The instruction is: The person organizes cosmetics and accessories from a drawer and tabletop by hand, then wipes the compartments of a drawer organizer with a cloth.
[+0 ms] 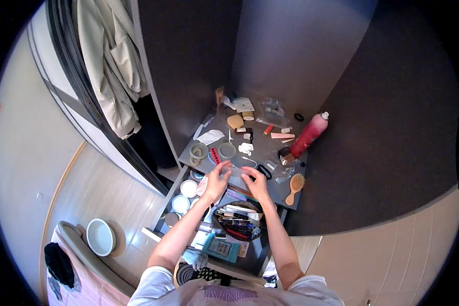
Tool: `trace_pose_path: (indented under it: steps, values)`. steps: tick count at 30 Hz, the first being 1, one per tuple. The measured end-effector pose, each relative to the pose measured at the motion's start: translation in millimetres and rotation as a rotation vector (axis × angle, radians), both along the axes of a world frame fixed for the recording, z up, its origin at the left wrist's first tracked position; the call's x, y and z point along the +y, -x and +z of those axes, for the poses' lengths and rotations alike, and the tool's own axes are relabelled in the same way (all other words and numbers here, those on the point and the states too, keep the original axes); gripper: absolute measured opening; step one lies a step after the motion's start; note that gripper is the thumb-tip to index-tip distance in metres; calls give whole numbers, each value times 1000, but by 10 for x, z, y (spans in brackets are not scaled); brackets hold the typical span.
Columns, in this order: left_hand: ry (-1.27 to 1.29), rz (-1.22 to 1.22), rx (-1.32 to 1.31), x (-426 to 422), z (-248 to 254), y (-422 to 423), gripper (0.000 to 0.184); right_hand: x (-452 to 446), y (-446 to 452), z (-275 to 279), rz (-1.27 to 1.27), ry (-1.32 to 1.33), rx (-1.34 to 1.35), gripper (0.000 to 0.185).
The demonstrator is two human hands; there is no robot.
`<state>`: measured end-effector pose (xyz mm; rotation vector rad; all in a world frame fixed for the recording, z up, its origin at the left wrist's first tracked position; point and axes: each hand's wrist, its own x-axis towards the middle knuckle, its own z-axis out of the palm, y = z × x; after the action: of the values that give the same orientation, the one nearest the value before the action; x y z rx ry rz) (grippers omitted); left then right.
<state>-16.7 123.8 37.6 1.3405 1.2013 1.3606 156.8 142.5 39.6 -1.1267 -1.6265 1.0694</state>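
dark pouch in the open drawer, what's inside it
The open pouch holds a crowded bundle of slim, pen-like items, some black, some white, plus a red one near its lower edge. They cover the pouch's bottom, so anything beneath them can't be seen.

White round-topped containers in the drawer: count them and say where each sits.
2: one white container left of the left hand, and a second white container nearer the wearer, slightly further left. Others may be hidden.

Dark grey panels [392, 102] are rising along the top and right, pale plank flooring [94, 176] is catching a bright sheen, and a pink-covered bed [89, 283] is sitting at lower left.
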Motion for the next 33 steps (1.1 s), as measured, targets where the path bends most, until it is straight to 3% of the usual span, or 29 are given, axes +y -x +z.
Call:
trace_pose_path:
  steps: [6,9,11,16,18,19,22,27,31,33]
  values:
    - [-74,32,-80,236,102,122,35,60,-65,21,-79,-30,-13,20]
    - [-83,235,121,559,214,226,25,178,-122,86,-119,45,192,16]
    - [-19,257,310,792,368,303,26,282,-149,103,-131,36,211,16]
    - [-17,348,557,1509,176,448,28,556,-155,113,-227,11,222,15]
    - [20,346,809,1715,189,475,34,646,-153,90,-260,27,231,15]
    - [194,281,863,1801,244,470,45,674,-158,77,-255,29,264,15]
    - [301,337,1039,1913,305,376,54,726,-163,128,-267,74,318,16]
    - [617,208,1080,2100,430,352,73,779,-237,64,-281,109,352,18]
    - [584,258,1107,2179,342,365,62,784,-259,56,-275,123,374,17]
    - [540,277,993,2221,304,439,42,785,-286,51,-257,122,365,16]
